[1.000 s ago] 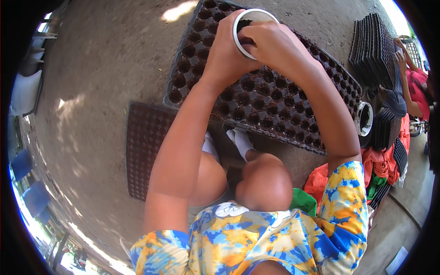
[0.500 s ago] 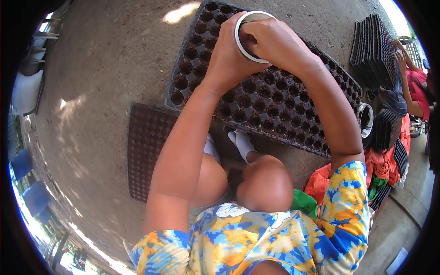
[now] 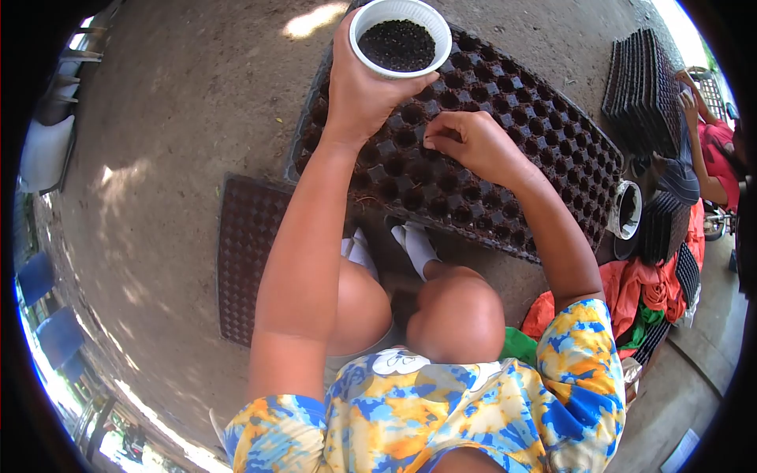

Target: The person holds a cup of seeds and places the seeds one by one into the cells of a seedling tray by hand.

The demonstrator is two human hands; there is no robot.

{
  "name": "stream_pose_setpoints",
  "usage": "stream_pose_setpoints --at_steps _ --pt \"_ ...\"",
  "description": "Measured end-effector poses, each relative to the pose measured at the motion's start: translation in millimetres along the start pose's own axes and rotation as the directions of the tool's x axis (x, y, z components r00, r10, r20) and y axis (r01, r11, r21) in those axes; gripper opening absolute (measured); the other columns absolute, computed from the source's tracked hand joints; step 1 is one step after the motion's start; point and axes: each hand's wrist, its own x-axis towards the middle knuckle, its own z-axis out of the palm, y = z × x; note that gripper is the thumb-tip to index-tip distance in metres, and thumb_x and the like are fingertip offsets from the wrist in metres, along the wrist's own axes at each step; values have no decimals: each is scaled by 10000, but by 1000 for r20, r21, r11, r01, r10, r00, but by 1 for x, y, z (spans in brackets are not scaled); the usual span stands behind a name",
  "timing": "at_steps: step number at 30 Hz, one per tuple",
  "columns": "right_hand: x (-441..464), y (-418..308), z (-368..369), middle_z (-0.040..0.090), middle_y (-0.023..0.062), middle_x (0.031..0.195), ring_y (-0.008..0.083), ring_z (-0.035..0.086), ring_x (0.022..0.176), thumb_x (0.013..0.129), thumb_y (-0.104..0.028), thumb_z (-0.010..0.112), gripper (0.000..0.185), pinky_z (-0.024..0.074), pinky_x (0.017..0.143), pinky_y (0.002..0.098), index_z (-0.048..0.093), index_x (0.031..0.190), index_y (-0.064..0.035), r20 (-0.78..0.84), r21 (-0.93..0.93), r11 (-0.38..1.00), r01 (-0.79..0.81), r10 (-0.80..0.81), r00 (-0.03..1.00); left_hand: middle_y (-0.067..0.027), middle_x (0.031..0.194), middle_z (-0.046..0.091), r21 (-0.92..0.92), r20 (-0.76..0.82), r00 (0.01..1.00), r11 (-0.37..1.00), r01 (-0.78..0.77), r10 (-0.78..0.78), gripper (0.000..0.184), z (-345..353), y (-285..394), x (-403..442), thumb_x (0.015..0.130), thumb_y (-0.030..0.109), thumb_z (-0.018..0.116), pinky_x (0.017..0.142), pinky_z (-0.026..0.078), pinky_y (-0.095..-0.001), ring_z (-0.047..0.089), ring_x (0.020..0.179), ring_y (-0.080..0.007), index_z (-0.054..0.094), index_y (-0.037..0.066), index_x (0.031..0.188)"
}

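My left hand (image 3: 359, 98) is closed around a white plastic cup (image 3: 443, 35), held above the far left part of a black seedling tray. Small dark grains, perhaps seeds, (image 3: 398, 45) cover the bottom of the cup. Over the tray (image 3: 544, 150), my right hand (image 3: 479, 146) hovers with thumb and fingertips pinched together. Whatever is between those fingertips is too small to make out. Rows of round cells in the tray hold dark brown soil, each with a hollow.
Another dark tray (image 3: 244, 260) lies on the ground at left. A second white cup (image 3: 629, 209) stands by the tray's right end. Stacked trays (image 3: 643, 94), orange-red cloth (image 3: 631, 284) and a person in a red top (image 3: 717, 150) are at right.
My right hand has come out of the cup and moved down and right over the tray, fingertips pinched. My left hand has shifted the cup up and left, showing the grains.
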Motion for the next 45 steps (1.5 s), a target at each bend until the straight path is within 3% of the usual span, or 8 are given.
stream_pose_setpoints --at_steps 5,8,13,19,28,35,40,45 --pt "2 -6 -11 712 138 867 175 684 799 858 -109 683 162 522 761 312 678 969 8 -5 -66 997 -31 31 1000 -130 1269 529 18 12 996 996 -92 92 980 -1 -17 0 593 109 918 1037 407 -359 526 1186 -235 352 -5 1385" --pt "7 4 -16 705 158 871 322 689 846 840 -149 664 170 530 759 386 712 958 -37 -115 -205 975 83 -108 987 -116 1270 527 46 39 996 995 -85 83 961 -4 -20 0 589 126 926 1013 438 -348 539 1181 -224 372 7 1366" --pt "7 -24 -48 687 163 861 332 666 808 849 -161 653 165 525 754 381 715 933 -33 -295 -187 971 150 -201 934 -110 1253 540 130 39 996 988 -82 78 918 0 -13 -2 610 135 924 985 466 -334 560 1154 -200 384 -2 1340" --pt "27 -41 -54 661 157 819 377 640 809 839 -167 605 164 512 712 447 692 805 -33 -234 -557 803 212 -397 888 -103 1210 565 35 5 999 999 -39 39 885 0 -18 0 577 169 925 997 440 -348 564 1129 -216 432 7 1294" --pt "43 -60 -55 675 174 890 360 659 846 803 -101 634 108 524 752 436 671 871 -26 -64 -643 751 147 -244 968 -150 1319 476 203 204 971 965 -166 124 954 23 -5 -10 542 139 914 1041 406 -391 482 1224 -306 409 28 1344" --pt "48 -47 -62 678 125 799 276 666 712 805 -103 652 97 529 668 355 653 846 -15 -159 -559 797 228 -374 914 -143 1298 491 214 173 981 969 -121 84 941 19 -3 -7 541 139 911 1036 412 -388 491 1218 -302 421 37 1338" --pt "14 -40 -60 684 119 733 224 651 649 782 -158 731 155 501 634 328 694 866 -34 -180 43 986 159 -149 972 -105 1231 542 87 36 999 995 -41 38 911 -1 -19 0 550 136 924 1002 443 -358 545 1153 -229 433 18 1308" --pt "14 -7 -42 706 141 817 254 690 742 808 -190 722 198 527 691 340 716 944 -48 -146 -123 984 128 -145 979 -104 1236 542 -278 122 966 927 252 -226 900 -16 -3 13 579 110 924 1005 439 -342 543 1161 -200 405 17 1309"
